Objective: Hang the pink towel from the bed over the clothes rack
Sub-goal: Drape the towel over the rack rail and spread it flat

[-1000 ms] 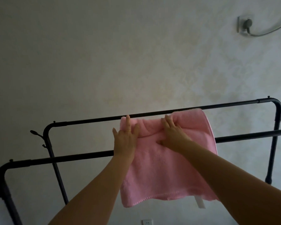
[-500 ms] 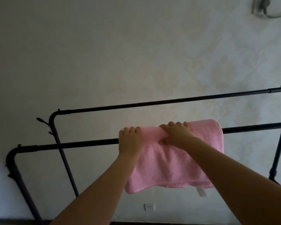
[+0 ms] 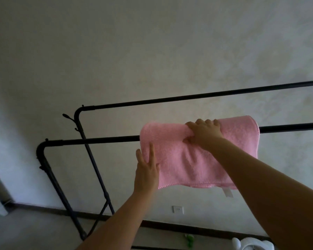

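right grip (image 3: 203, 132) pinches pink towel (image 3: 179, 159) over rack bar (image 3: 98, 140); left grip (image 3: 146, 168) spread flat below.

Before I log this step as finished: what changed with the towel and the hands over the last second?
The pink towel came off the far bar and now drapes over the near bar of the clothes rack. The left hand let go of the top fold and slid down, fingers now straight against the towel's left edge. The right hand stayed curled over the fold on top.
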`<action>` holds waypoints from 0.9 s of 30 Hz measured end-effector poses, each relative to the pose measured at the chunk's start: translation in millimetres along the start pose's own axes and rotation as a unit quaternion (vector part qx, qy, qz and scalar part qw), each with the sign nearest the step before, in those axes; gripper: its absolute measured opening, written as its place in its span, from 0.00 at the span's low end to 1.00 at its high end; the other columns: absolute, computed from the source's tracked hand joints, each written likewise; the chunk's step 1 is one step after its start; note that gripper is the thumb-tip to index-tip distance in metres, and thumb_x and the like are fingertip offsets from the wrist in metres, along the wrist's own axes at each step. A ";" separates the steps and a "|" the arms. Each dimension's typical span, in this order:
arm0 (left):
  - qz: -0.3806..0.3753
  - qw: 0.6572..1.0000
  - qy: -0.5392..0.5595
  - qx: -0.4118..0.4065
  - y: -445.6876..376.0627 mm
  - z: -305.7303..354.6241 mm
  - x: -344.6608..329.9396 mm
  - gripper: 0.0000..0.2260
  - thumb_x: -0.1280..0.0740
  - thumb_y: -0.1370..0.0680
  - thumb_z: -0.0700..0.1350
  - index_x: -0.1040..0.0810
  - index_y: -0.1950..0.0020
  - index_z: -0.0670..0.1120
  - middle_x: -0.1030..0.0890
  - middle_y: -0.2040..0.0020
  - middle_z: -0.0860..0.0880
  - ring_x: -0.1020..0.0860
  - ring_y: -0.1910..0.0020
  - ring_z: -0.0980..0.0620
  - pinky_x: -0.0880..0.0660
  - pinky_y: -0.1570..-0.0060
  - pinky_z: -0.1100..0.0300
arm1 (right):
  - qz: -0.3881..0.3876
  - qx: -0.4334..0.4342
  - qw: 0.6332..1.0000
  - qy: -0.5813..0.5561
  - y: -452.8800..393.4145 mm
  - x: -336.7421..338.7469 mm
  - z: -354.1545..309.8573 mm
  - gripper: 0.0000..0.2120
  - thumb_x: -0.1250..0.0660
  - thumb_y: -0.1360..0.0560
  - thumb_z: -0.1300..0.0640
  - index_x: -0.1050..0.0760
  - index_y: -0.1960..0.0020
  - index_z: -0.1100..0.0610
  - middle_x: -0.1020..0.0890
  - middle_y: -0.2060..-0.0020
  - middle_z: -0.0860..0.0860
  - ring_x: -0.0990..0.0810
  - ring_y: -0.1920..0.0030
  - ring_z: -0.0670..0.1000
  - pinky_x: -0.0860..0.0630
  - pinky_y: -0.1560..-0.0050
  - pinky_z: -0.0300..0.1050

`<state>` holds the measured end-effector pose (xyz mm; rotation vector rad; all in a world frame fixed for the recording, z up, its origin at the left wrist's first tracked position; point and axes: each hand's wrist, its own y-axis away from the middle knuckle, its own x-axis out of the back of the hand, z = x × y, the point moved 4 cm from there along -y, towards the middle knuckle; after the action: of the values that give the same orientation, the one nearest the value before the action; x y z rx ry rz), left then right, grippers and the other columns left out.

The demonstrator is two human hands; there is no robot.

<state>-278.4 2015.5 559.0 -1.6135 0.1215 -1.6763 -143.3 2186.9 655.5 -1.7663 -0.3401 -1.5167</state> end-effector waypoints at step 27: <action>0.089 0.970 0.182 -0.136 -81.9 115.0 67.2 0.02 0.37 0.21 0.38 0.26 0.52 0.43 0.22 0.57 0.46 0.25 0.57 0.50 0.24 0.59 0.58 | 0.002 0.033 0.982 -0.186 24.5 32.7 -0.4 0.13 0.42 0.22 0.49 0.22 0.47 0.52 0.18 0.51 0.50 0.20 0.48 0.52 0.22 0.43 0.54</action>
<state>-206.8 2082.8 680.7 -1.4161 0.6872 -1.8566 -119.5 2161.4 676.7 -1.9922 -0.5663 -1.1513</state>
